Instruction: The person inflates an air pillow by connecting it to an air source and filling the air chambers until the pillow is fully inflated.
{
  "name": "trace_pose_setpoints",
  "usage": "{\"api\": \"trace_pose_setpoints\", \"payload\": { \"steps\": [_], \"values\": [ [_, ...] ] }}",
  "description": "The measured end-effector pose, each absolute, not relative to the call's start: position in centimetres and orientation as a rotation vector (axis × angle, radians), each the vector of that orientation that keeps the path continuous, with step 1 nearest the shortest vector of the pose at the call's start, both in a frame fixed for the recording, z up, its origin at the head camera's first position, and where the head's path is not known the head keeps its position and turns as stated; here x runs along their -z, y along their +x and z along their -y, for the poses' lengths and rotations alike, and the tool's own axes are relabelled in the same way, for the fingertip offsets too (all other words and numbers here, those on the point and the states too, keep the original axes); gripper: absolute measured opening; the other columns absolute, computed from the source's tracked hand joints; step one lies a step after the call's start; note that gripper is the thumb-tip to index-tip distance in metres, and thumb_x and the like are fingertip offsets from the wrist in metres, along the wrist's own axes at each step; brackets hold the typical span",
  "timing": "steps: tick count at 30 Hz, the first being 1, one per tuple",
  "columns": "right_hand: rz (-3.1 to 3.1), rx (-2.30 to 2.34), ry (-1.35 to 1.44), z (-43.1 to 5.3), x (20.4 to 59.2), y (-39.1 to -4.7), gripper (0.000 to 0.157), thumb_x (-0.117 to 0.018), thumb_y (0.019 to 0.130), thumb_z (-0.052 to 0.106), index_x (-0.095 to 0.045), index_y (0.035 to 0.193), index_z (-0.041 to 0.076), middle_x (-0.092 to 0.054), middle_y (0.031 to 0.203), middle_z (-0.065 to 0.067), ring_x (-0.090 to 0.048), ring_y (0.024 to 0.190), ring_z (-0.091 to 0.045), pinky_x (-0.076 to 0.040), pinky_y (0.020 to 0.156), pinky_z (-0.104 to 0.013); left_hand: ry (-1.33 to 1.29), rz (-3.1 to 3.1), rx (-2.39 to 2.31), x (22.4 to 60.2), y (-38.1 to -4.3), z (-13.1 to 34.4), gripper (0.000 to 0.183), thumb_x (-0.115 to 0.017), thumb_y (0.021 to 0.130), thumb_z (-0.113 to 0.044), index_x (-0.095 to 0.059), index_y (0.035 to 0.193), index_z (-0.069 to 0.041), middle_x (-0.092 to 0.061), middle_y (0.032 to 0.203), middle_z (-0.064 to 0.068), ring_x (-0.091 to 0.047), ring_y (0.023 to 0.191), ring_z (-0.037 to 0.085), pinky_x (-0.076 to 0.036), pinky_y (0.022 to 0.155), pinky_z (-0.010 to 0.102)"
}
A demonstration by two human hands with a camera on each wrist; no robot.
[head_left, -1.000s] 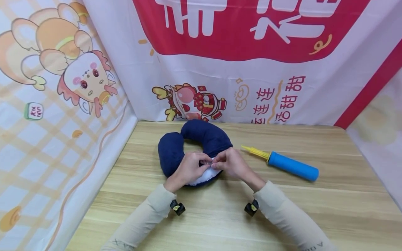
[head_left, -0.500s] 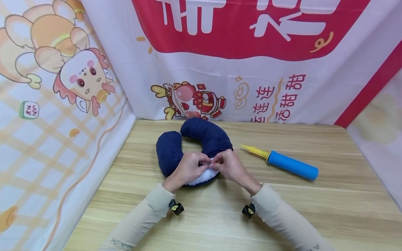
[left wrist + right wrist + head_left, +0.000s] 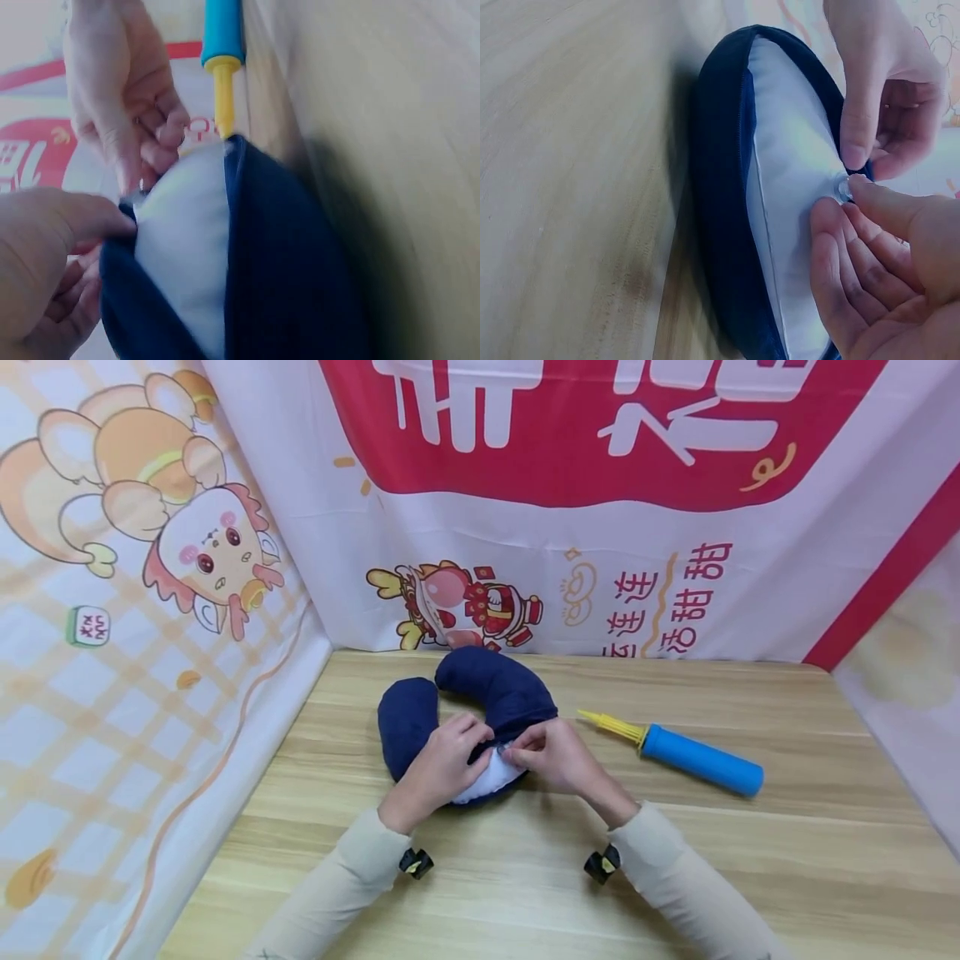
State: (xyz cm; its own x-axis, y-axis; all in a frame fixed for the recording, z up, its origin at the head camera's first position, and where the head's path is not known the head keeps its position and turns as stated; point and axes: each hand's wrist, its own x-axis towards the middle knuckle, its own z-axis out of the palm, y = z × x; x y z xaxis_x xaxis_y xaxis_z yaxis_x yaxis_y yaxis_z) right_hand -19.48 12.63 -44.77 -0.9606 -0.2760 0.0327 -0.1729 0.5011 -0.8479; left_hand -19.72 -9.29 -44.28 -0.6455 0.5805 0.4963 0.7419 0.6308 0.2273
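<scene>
A navy U-shaped neck pillow [image 3: 408,722] lies on the table, its fabric cover unzipped along the near curve. Through that opening shows a white inflatable inner [image 3: 487,779]. With thumb and fingers my left hand [image 3: 442,760] pinches the far edge of the navy cover [image 3: 116,262], drawing it back from the white inner. Between thumb and forefinger, my right hand [image 3: 558,758] pinches a small clear valve [image 3: 843,187] that stands out of the white inner. The fingertips of both hands are close together in the right wrist view.
To the right on the wooden table [image 3: 525,893] lies a blue hand pump [image 3: 701,760] with a yellow nozzle [image 3: 611,723] pointing at the pillow. Printed cloth walls [image 3: 465,527] stand behind the table and at its sides.
The fingers of my left hand have parted from the right fingertips, moving slightly left and away onto the cover edge. My right hand stays at the valve, which now shows more plainly.
</scene>
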Motion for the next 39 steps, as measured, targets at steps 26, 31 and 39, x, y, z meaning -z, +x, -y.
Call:
{"api": "trace_pose_setpoints", "payload": {
  "steps": [26,31,39],
  "values": [
    [-3.066,0.929,-0.426,-20.0,46.2,-23.3,0.016,-0.074,0.097,0.007,-0.076,0.107,-0.006,-0.079,0.097,-0.017,-0.076,0.090,-0.028,-0.063,0.084,-0.047,-1.134,2.137,-0.266,46.5,-15.2,5.1,0.021,-0.057,0.097,-0.004,-0.071,0.084,-0.012,-0.061,0.082,0.000,-0.055,0.077,0.018,-0.051,0.071,0.027],
    [-3.121,0.639,-0.789,-20.0,46.1,-25.2,0.017,-0.077,0.090,-0.005,-0.076,0.106,-0.008,-0.078,0.097,-0.020,-0.075,0.090,-0.032,-0.063,0.082,-0.046,-1.101,2.188,-0.257,47.2,-14.7,5.4,0.019,-0.058,0.097,-0.006,-0.073,0.086,-0.014,-0.061,0.083,0.001,-0.057,0.078,0.018,-0.051,0.070,0.026],
    [-3.098,0.525,-1.023,-19.5,46.6,-26.6,0.008,-0.077,0.089,-0.006,-0.077,0.086,0.002,-0.078,0.083,-0.011,-0.074,0.077,-0.021,-0.062,0.071,-0.039,-1.098,2.238,-0.191,47.3,-14.2,6.3,0.015,-0.060,0.096,-0.005,-0.070,0.090,-0.014,-0.061,0.088,0.001,-0.057,0.081,0.019,-0.051,0.072,0.027]
  ]
}}
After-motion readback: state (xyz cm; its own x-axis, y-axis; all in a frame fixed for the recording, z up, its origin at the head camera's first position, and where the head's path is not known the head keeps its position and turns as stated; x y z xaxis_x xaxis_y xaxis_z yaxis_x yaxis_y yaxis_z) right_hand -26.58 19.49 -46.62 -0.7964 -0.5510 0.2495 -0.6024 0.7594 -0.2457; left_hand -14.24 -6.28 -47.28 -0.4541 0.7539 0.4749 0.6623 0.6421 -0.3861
